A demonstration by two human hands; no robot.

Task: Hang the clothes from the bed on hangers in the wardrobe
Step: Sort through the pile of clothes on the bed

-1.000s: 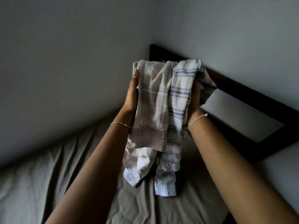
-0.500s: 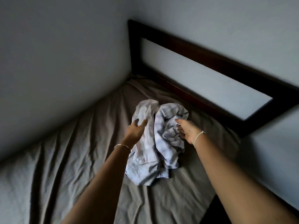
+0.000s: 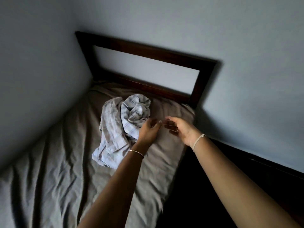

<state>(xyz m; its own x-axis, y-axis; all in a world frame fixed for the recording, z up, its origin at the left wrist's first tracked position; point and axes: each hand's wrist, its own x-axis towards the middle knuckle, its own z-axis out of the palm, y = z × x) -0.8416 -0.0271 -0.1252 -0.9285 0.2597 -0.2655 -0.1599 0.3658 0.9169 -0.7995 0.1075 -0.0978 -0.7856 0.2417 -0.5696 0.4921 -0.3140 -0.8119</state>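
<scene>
A crumpled pile of pale checked clothes (image 3: 118, 129) lies on the grey bed sheet (image 3: 54, 170) near the headboard. My left hand (image 3: 148, 131) hovers just right of the pile with fingers loosely bent, holding nothing; its fingertips are blurred near the cloth's edge. My right hand (image 3: 179, 129) is further right above the sheet, palm facing left, fingers relaxed and empty. The two hands nearly meet at the fingertips. No hanger or wardrobe is in view.
A dark wooden headboard frame (image 3: 148, 51) stands against the pale wall (image 3: 246, 46). The bed's left side runs along another wall (image 3: 32, 63). A dark gap (image 3: 197, 186) lies to the right of the mattress, bordered by a dark skirting.
The clothes were held up in both hands, then lowered onto the bed. Both hands have let go and drawn back to the right of the pile.
</scene>
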